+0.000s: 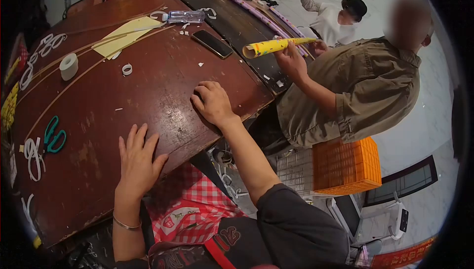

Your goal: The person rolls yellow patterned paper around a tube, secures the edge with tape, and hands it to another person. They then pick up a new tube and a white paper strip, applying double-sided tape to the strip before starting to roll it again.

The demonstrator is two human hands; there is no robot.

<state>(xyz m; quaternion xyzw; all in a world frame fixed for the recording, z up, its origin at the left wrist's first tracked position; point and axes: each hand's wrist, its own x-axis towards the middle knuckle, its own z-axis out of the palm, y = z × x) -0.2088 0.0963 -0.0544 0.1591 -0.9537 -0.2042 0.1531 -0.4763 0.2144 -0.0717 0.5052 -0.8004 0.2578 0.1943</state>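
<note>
My left hand (138,158) lies on the brown wooden table (98,170) near its front edge, fingers spread and holding nothing. To its upper right, my right hand (213,103) rests on the same tabletop, its fingers slightly bent and apart, with nothing seen in it. A black phone (212,43) lies beyond my right hand. Left of my left hand is a pair of scissors with teal handles (54,134). A small white paper scrap (118,109) sits just above the left fingertips.
A white tape roll (68,66), a tape ring (127,69), yellow paper (123,38), thin strips and a plastic bottle (185,17) lie farther back. At right, a person in an olive shirt (355,91) holds a yellow rolled tube (269,47). Orange crates (345,165) stand below.
</note>
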